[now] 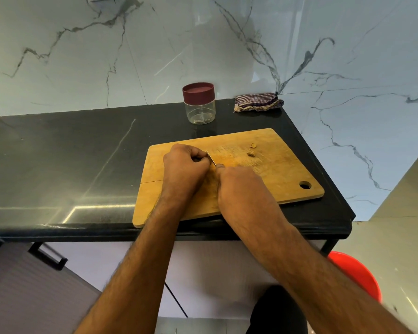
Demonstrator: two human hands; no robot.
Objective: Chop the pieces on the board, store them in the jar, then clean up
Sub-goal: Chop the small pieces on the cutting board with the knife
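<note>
Stage: chopping underway, by my reckoning.
Left hand [186, 162]: fingers curled, apparently steadying a piece I cannot see.
Right hand [239, 186]: gripping knife [211, 159].
Uncut pieces [252, 149]: two o'clock on cutting board [287, 169].
Jar [199, 103]: twelve o'clock on surface [58, 153], lidded, nearly empty.
Cloth [258, 102]: unused.

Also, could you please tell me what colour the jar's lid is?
The jar's lid is dark maroon, seen clearly in the head view.

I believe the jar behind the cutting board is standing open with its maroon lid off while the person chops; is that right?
Not quite: the head view shows the jar standing behind the cutting board with its maroon lid still on, so it is closed. The rest holds.
</note>
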